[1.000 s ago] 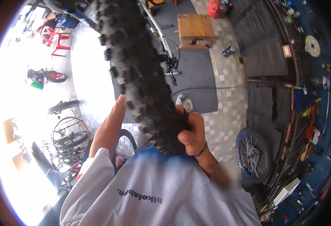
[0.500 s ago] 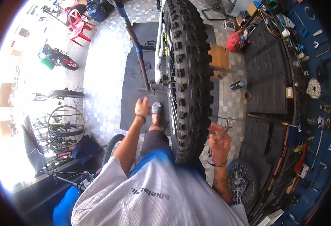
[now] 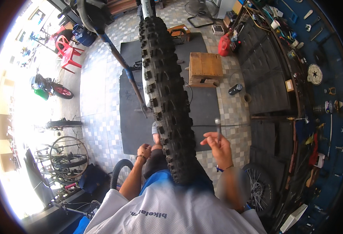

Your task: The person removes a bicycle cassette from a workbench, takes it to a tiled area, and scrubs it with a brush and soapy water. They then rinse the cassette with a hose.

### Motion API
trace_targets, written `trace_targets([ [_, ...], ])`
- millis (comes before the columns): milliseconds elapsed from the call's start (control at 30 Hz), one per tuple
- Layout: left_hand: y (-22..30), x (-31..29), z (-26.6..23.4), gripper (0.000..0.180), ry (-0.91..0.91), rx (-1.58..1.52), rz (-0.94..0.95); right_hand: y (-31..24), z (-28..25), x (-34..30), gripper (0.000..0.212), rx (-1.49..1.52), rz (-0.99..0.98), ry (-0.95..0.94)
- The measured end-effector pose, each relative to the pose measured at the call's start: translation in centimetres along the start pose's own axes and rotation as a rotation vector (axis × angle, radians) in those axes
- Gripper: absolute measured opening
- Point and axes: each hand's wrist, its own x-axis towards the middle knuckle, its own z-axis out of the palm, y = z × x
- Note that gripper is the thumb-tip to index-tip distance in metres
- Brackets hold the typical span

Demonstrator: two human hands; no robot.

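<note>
A black knobby motorcycle tyre (image 3: 167, 97) stands upright in front of me, its lower end against my lap. My right hand (image 3: 218, 146) is raised to the right of the tyre and grips a small metal tool (image 3: 218, 126) that points up. My left hand (image 3: 143, 151) rests on my left knee, left of the tyre, fingers curled with nothing in them. A blue fork leg (image 3: 121, 62) slants away on the tyre's left.
A dark rubber mat (image 3: 132, 113) covers the tiled floor, with a wooden box (image 3: 205, 68) and a red can (image 3: 224, 45) beyond. A dark workbench (image 3: 265, 82) and a blue tool wall (image 3: 319, 78) run along the right. A spoked wheel (image 3: 259, 187) lies by my right elbow; bicycle wheels (image 3: 68, 156) stand at left.
The view has tilted so the tyre now runs straight up the middle. My right hand rose higher beside the tyre with the tool; my left hand stays on my knee.
</note>
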Motion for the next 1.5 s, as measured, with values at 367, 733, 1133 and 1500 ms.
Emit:
trace_targets([
  [367,-1.0,1.3,-0.6,0.024,0.0,-0.077,-0.044,3.0,3.1,-2.7,0.047,-0.025,0.137,-0.259],
  [733,-1.5,1.7,1.9,0.029,-0.092,-0.004,-0.102,-1.3,4.4,-1.5,0.042,0.049,0.138,-0.211],
  [1133,-3.5,2.5,1.3,0.029,0.054,-0.078,-0.041,-6.7,4.0,5.9,0.047,0.175,-0.182,-0.165],
  [1500,0.7,-1.4,1.7,0.029,-0.041,0.116,-0.021,-2.4,2.0,1.4,0.037,0.171,-0.055,-0.109],
])
